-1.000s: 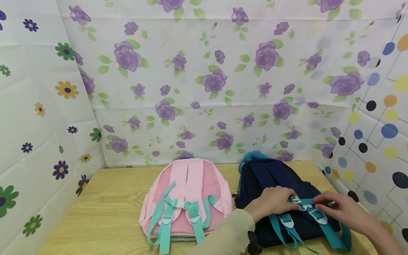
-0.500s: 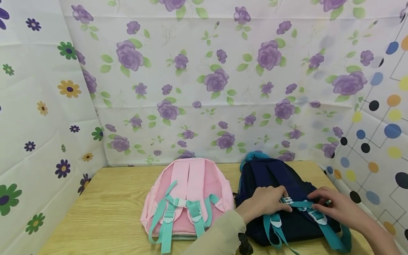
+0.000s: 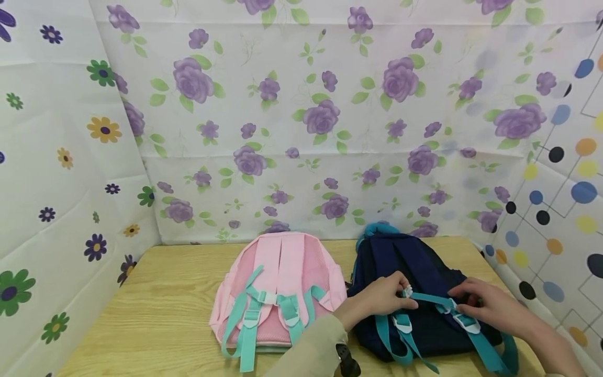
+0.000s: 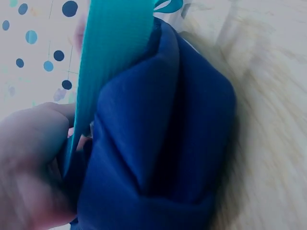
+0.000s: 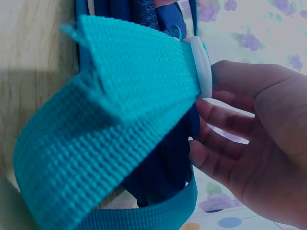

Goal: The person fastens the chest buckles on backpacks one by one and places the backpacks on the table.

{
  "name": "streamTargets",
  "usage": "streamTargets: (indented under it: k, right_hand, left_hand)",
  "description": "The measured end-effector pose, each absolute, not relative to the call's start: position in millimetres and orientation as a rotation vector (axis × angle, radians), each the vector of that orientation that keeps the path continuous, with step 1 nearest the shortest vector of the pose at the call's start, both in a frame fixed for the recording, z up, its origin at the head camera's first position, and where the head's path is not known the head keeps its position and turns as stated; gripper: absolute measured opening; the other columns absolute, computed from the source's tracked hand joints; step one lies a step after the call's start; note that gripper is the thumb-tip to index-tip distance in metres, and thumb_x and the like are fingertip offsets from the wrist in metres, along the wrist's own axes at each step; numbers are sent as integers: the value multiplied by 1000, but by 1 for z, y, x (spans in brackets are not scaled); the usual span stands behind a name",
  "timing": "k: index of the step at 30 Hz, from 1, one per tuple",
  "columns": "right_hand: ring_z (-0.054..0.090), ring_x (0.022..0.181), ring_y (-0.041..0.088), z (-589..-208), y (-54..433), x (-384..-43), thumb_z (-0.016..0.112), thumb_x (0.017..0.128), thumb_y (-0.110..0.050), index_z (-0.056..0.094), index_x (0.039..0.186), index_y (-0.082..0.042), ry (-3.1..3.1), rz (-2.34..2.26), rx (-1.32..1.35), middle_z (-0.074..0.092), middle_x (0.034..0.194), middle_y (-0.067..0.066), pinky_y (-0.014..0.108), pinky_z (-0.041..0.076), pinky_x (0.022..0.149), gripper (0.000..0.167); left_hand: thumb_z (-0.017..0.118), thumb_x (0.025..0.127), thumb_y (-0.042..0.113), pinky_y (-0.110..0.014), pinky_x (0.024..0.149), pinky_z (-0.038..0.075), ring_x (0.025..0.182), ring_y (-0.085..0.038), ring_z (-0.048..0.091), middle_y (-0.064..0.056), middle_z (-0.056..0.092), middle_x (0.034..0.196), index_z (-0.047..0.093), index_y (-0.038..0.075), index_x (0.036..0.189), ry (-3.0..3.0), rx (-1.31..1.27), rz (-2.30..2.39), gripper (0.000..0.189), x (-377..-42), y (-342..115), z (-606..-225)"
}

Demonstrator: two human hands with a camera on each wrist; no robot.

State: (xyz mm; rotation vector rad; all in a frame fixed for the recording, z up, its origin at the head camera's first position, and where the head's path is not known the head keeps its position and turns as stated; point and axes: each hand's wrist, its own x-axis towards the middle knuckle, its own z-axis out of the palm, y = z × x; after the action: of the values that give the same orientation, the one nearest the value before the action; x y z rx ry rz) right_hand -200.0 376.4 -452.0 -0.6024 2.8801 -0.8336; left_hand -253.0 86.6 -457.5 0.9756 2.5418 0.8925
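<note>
A navy backpack [image 3: 426, 262] lies on the table at the right with its shoulder straps facing up. My left hand [image 3: 379, 297] is over its left side and pinches a small white plastic buckle [image 3: 408, 291]. From this buckle a teal strap [image 3: 431, 298] runs across the bag to my right hand [image 3: 490, 303]. My right thumb and fingers pinch the strap's right end, close by a white strap adjuster [image 3: 467, 323]. In the right wrist view, the thumb lies just behind the white adjuster [image 5: 200, 67]. The left wrist view has my left fingertips partly hidden behind teal webbing [image 4: 115, 52].
To the left lies a pink backpack [image 3: 282, 256], its teal straps joined by a white buckle [image 3: 270, 298]. Loose teal strap ends hang over the navy bag's lower part. Patterned sheets [image 3: 292, 104] enclose the wooden table [image 3: 155, 303] at the back and sides.
My left hand has moved left with the white buckle, away from my right hand, and a longer stretch of teal strap shows between them. The right hand stays near its place.
</note>
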Motion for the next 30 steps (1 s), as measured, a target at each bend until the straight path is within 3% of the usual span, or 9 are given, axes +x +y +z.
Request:
streamTargets:
  k: [4, 11, 14, 17, 23, 30]
  right_hand:
    - [49, 70, -1, -453, 375, -201, 69, 94, -29, 67, 113, -11, 2860, -833, -575, 58, 100, 0, 23, 44, 60, 27]
    - [47, 70, -1, -450, 372, -203, 72, 91, -29, 66, 110, -10, 2838, -787, -521, 58, 99, 2, 23, 44, 60, 27]
    - [48, 70, -1, -450, 371, -204, 72, 91, -29, 66, 109, -11, 2849, -764, -532, 58, 97, 0, 23, 45, 60, 27]
    - [49, 70, -1, -450, 368, -205, 71, 91, -31, 66, 110, -12, 2848, -766, -565, 58, 93, -2, 23, 46, 61, 26]
    - [55, 74, 1, -450, 364, -203, 67, 96, -29, 64, 115, -12, 2788, -895, -670, 61, 92, -7, 23, 49, 61, 25]
    - [58, 72, 4, -452, 357, -199, 69, 94, -19, 62, 119, -13, 2726, -1036, -856, 63, 96, -8, 24, 48, 57, 26]
  left_hand:
    - [65, 96, 41, -18, 68, 43, 72, -3, 53, 13, 63, 89, 47, 22, 108, 2389, 931, 1052, 29, -256, 78, -461]
    - [63, 98, 33, -19, 67, 41, 72, -5, 52, 8, 56, 82, 44, 19, 107, 2186, 906, 1187, 25, -260, 70, -462]
    - [62, 99, 29, -18, 71, 44, 77, -4, 59, 6, 62, 87, 44, 16, 107, 2124, 908, 1236, 24, -261, 69, -462]
    - [60, 101, 26, -18, 76, 48, 86, -4, 65, 2, 72, 102, 44, 14, 108, 2069, 914, 1277, 21, -262, 68, -463]
    - [50, 105, 24, -18, 80, 53, 98, -2, 65, -10, 72, 118, 44, 11, 109, 1997, 972, 1322, 15, -264, 68, -466]
    - [56, 102, 17, -15, 74, 47, 81, -1, 60, 5, 65, 91, 50, 10, 112, 2102, 936, 1325, 13, -262, 69, -468]
